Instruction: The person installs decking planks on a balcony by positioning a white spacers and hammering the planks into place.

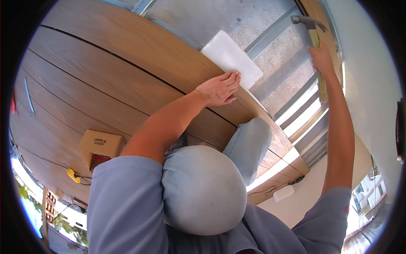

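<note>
My right hand [322, 60], at the far right, is closed round the yellowish handle of a claw hammer [308, 23]. The hammer's dark metal head is raised beyond the hand, over the open framing. My left hand [219, 88] has its fingers together on the near end of a flat white block [234, 58], holding it against the edge of the outermost wood-grain plank [165, 46]. The block juts out past that plank over the metal frame. My left thumb lies lower, by the plank's edge. What the fingertips press underneath is hidden.
Grey metal joists [270, 33] cross the concrete beyond the planks. A pale wall [368, 63] rises on the right. On the planks at left stand an open cardboard box [101, 144] and a yellow tape measure [73, 175]. My knee [205, 190] is close below my left arm.
</note>
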`<state>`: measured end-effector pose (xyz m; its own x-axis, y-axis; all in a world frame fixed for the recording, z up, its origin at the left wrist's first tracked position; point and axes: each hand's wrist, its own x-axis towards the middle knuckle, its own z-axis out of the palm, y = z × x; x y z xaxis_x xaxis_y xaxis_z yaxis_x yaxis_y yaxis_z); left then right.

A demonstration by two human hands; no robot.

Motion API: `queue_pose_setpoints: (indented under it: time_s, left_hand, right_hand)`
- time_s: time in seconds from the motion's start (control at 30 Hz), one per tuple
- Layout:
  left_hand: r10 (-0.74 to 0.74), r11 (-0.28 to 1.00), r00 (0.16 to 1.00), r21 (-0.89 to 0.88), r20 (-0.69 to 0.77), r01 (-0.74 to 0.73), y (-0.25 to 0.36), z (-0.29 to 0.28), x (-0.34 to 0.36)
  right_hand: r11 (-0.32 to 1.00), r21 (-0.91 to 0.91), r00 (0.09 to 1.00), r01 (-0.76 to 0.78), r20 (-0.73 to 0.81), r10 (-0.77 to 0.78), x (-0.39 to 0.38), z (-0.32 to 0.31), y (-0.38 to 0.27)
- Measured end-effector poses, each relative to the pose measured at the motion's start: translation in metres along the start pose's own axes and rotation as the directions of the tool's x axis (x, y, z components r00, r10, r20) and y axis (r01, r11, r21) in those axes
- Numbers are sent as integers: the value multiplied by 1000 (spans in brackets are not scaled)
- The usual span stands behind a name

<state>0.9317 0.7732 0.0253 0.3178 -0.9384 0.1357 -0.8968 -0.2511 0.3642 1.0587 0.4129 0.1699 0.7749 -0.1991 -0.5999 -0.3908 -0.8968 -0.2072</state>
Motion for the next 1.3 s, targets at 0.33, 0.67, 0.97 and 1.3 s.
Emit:
queue_pose_setpoints:
  time_s: [0.33, 0.67, 0.97, 1.3]
  left_hand:
    - [11, 996, 1000, 83, -11, -10, -2, -3, 8]
    - [27, 998, 995, 51, -93, -23, -3, 10, 13]
    - [-52, 976, 909, -215, -413, -42, -13, 1, -16]
    - [-412, 779, 558, 40, -720, 626, -224, -138, -140]
  right_hand:
    - [933, -284, 960, 223, 230, -160, -12, 52, -4]
    - [772, 571, 957, 280, -225, -181, -9, 157, -50]
    - [747, 654, 992, 116, -39, -120, -27, 170, -83]
    - [604, 768, 975, 214, -203, -87, 23, 166, -145]
